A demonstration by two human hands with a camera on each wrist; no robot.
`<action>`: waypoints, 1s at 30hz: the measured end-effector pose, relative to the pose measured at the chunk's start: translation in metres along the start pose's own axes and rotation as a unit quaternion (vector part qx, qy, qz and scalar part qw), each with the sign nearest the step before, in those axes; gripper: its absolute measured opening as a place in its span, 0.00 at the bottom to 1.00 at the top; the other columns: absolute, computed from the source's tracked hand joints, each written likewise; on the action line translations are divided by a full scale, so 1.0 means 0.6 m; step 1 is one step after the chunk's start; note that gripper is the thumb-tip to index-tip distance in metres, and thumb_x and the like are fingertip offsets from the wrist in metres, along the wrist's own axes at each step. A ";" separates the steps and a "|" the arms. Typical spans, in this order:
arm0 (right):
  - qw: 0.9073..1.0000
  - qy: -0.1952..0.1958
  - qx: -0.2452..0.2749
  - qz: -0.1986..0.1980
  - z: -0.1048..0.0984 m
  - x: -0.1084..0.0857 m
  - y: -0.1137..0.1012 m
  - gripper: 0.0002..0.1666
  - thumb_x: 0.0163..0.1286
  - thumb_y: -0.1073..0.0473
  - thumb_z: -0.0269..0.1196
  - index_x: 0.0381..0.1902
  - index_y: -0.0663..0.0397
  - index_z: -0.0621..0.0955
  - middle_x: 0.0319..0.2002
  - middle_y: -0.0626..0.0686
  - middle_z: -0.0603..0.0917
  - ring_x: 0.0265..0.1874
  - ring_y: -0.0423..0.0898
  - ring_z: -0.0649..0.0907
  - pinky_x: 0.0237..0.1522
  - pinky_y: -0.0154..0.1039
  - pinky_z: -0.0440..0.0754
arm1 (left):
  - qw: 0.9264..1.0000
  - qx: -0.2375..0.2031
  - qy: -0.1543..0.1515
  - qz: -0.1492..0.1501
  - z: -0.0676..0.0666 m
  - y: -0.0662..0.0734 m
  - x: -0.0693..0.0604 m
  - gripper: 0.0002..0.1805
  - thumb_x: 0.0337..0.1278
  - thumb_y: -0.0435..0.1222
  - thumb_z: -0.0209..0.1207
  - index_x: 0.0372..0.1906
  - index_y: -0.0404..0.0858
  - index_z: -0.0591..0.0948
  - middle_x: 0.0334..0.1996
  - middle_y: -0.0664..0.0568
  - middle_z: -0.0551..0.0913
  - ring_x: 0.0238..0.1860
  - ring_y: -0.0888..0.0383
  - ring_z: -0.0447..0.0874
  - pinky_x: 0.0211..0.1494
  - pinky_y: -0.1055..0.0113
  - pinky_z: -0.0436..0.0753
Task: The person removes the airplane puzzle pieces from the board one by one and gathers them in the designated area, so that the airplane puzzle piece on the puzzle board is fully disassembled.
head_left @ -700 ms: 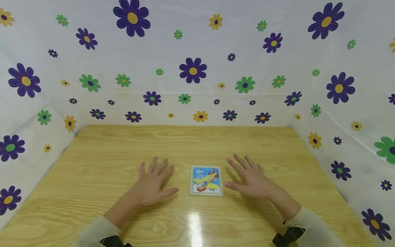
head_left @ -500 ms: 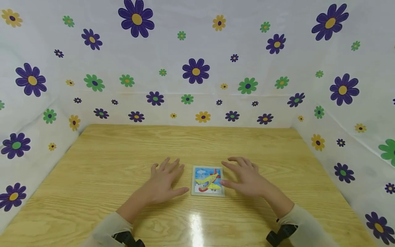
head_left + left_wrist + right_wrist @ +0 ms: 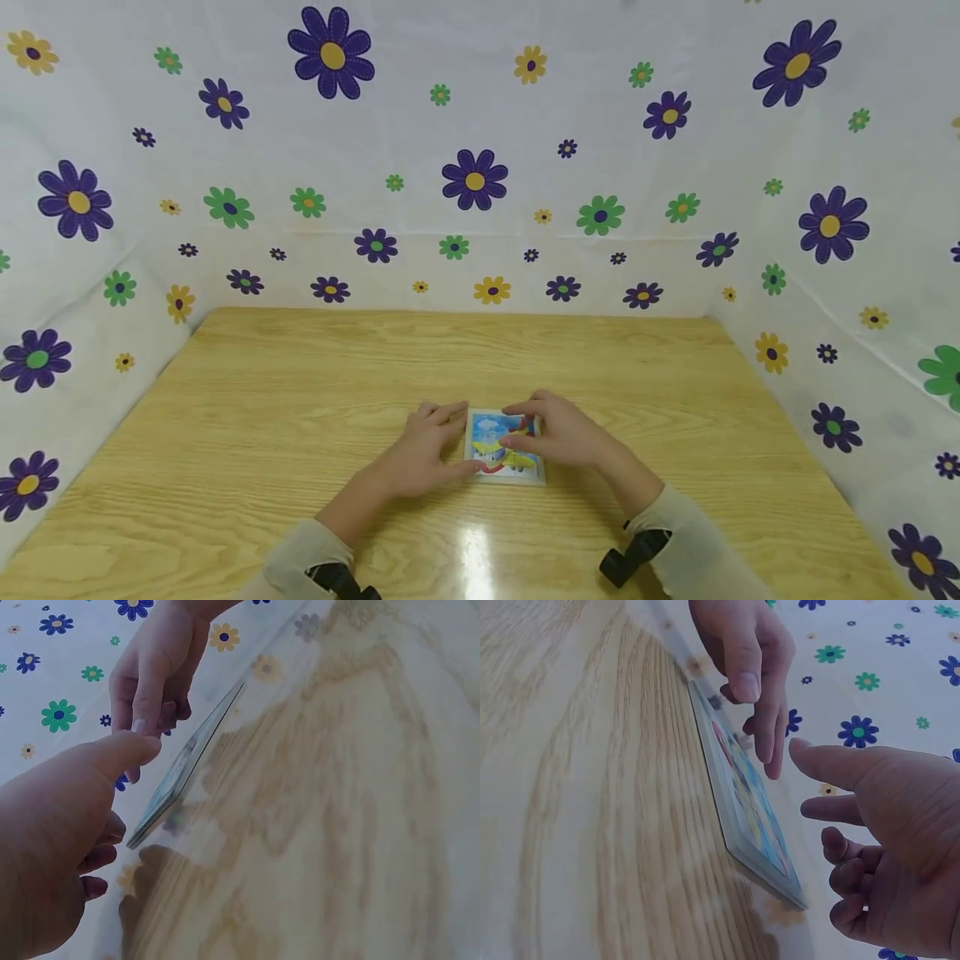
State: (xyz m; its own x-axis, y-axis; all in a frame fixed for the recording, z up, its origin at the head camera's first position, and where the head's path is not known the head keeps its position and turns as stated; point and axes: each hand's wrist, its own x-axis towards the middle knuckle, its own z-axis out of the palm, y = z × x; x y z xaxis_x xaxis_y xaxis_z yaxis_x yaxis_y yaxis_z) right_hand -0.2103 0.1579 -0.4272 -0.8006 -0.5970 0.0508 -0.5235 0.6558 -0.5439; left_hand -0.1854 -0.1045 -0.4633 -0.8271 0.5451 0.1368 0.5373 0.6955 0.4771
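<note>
A square board [image 3: 489,425] with a yellow and red airplane picture and a pale frame lies flat on the wooden table. My left hand [image 3: 429,454] is at its left side, fingers relaxed, the thumb over the lower left edge. Over the right part of the picture is my right hand [image 3: 567,432], thumb and forefinger apart and the other fingers loosely bent. It covers part of the plane's tail. In the right wrist view the board [image 3: 751,806] shows a gap to the right hand [image 3: 907,847]. Neither hand grips anything.
The light wooden table [image 3: 337,358] spreads around the board. White cloth [image 3: 412,133] printed with purple, green and yellow flowers stands along the back and both sides. A bright light reflection [image 3: 476,554] lies on the near tabletop.
Both hands have moved inward to the board from either side. The right hand's fingers have bent and now cover part of the picture. The board stays on the table.
</note>
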 end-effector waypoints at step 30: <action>0.999 -0.030 -0.024 0.019 0.052 0.041 -0.037 0.26 0.75 0.50 0.60 0.65 0.58 0.76 0.18 0.42 0.70 0.16 0.36 0.66 0.20 0.30 0.61 | 0.982 -0.186 0.025 -0.014 0.017 -0.009 0.007 0.33 0.63 0.41 0.67 0.69 0.31 0.72 0.70 0.46 0.71 0.31 0.65 0.68 0.35 0.73 0.73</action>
State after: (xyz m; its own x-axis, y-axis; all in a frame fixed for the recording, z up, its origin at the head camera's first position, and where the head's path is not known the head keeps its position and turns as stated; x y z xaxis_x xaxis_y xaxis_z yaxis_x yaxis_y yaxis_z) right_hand -0.2093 0.1140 -0.4401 -0.8019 -0.5972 -0.0206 -0.5073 0.6987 -0.5045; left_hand -0.1899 -0.1011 -0.4741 -0.8531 0.4978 0.1562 0.4238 0.4867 0.7639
